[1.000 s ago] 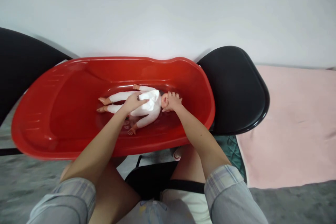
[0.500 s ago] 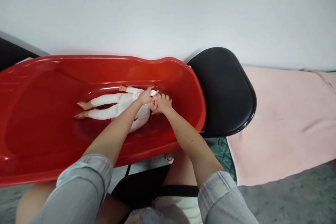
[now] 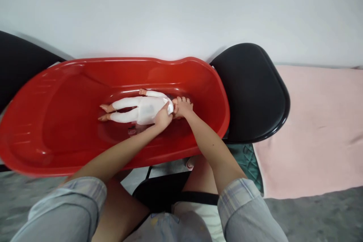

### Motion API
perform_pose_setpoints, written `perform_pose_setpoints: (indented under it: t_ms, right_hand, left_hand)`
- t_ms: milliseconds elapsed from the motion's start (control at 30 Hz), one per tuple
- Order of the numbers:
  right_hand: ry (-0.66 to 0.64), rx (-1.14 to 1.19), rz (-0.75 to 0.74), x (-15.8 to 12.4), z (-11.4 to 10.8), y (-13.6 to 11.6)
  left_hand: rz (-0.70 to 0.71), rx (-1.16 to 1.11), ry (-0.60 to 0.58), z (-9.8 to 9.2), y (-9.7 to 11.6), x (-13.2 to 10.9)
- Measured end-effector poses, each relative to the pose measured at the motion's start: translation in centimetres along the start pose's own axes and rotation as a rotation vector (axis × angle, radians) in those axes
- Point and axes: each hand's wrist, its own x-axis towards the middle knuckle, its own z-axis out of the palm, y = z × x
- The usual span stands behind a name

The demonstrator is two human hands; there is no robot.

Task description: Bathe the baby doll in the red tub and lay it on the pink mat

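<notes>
A baby doll (image 3: 146, 109) in a white outfit lies on its back in a red baby bathtub (image 3: 70, 113), feet to the left and head to the right. My right hand (image 3: 183, 107) is wrapped over the doll's head, hiding most of it. At the doll's neck and near shoulder, my left hand (image 3: 163, 117) is closed on a small white cloth (image 3: 170, 107). The doll's far arm stretches out toward the tub's back wall; its near arm is mostly hidden behind my left hand and forearm. Shallow water seems to surround the doll.
A black padded seat (image 3: 252, 94) stands against the tub's right end, and another black surface (image 3: 22, 64) is at the left end. Pink fabric (image 3: 317, 132) covers a surface on the right, over green quilted cloth (image 3: 245, 162). A white wall (image 3: 181, 15) rises behind.
My left hand has moved with the white cloth from beside the doll's face down to its neck and near shoulder. My right hand stays on the head. The whole view has shifted slightly.
</notes>
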Motion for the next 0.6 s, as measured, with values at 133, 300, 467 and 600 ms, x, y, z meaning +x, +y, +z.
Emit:
perform_pose_setpoints:
  t_ms: [133,300,467,600]
  right_hand:
    - [0.011,0.009,0.005,-0.1,0.0,0.0]
    - [0.005,0.008,0.011,-0.3,-0.3,0.1]
    - [-0.012,0.002,0.022,-0.1,-0.4,0.0]
    - [-0.004,0.0,0.018,-0.1,-0.3,0.1]
  left_hand:
    - [-0.069,-0.079,0.069,1.6,-0.7,-2.0]
    - [-0.029,-0.072,0.071,2.4,-3.2,-2.8]
    - [0.214,0.189,-0.284,3.6,-5.6,-3.1]
    - [0.337,0.345,-0.42,4.9,-5.6,-3.0]
